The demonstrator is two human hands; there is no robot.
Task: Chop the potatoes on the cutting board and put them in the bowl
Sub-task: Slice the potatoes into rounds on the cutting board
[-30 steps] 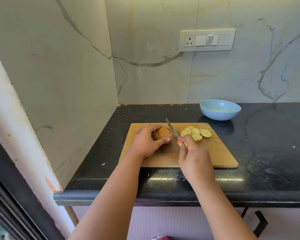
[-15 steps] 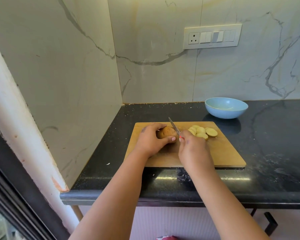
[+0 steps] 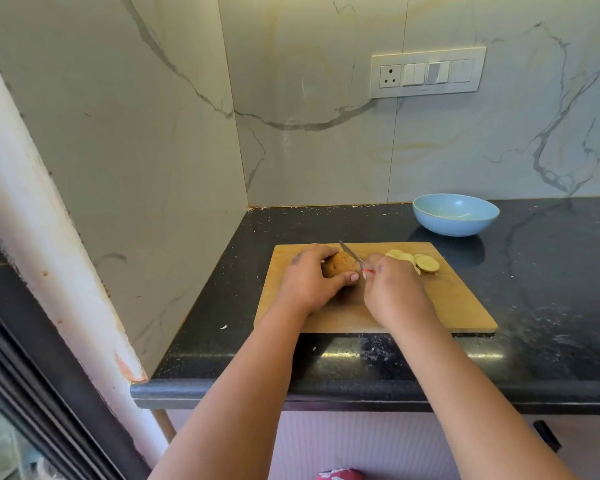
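- Nearest the camera, two bare forearms reach up from the bottom edge over the rounded front lip of the black countertop [image 3: 551, 358] (speckled, with pale crumbs and smears on its right side).
- On the wooden cutting board [image 3: 465, 306], which lies close to that front edge, the left hand [image 3: 309, 282] curls over the whole brown potato [image 3: 340, 265], fingers across its far side and thumb pressed along its near side, so most of the potato's left part is hidden.
- Just beside it, the right hand [image 3: 395, 292] is closed round the knife [image 3: 352, 253]; only a sliver of red handle shows past the knuckles, and the blade slants up and away, lying against the potato's right end.
- Behind the right hand, a cluster of pale potato slices [image 3: 420, 262] lies on the board's far right part, the nearest ones partly covered by the knuckles.
- Beyond the board's far right corner, apart from it, a light blue bowl [image 3: 456, 214] stands on the counter, close to the back wall (nothing plainly readable inside).
- Farthest off, marble-patterned wall panels [image 3: 309, 150] meet in a corner, with a white switch plate and socket [image 3: 427, 72] above the bowl.
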